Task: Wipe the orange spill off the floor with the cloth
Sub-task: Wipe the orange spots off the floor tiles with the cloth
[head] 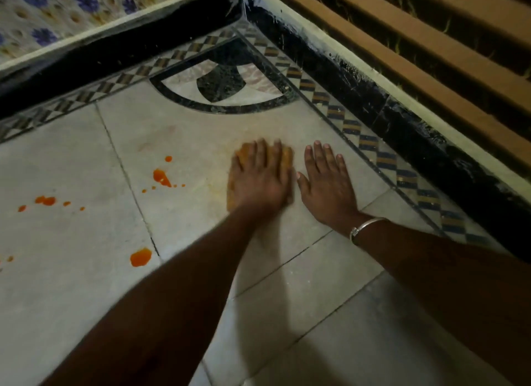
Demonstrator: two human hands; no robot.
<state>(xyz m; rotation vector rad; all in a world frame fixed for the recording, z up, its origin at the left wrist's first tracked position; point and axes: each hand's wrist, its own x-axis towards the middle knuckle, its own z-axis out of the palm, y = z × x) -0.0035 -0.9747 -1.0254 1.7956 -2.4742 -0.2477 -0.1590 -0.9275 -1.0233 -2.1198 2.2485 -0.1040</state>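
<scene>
Orange cloth [287,156] under left hand [258,181]

The one camera rides on my head, looking forward and down. It sits close above the tiled floor [184,132], facing a corner [240,20].

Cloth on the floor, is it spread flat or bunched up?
Flat: the cloth lies pressed under the left hand, edges showing around it.
</scene>
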